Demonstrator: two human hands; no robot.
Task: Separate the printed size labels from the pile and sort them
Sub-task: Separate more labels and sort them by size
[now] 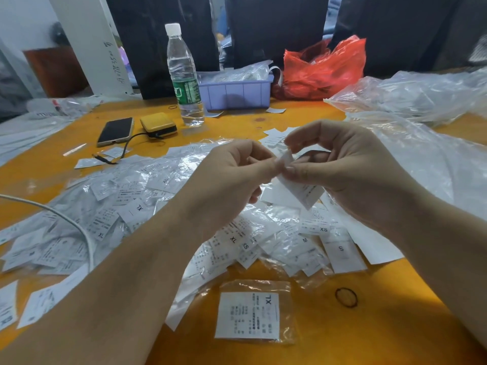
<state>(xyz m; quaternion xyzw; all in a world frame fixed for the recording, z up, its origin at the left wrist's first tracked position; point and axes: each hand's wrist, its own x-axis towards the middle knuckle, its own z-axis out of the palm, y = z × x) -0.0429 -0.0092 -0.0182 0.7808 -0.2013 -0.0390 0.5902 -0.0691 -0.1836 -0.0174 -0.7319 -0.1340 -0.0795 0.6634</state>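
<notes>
White printed paper label (300,192) is pinched between our left hand (232,177) and right hand (342,169) above the label pile (137,206) (size unreadable), so a careless tug could tear or misfile it.

Orange table (369,325): label pile (105,206) under hands, XL label (247,316) nearer, rubber band (346,297) below right hand, bottle (184,75) beyond.

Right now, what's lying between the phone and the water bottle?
In the head view, a yellow box with a black cable lies on the orange table between the phone and the water bottle.
</notes>
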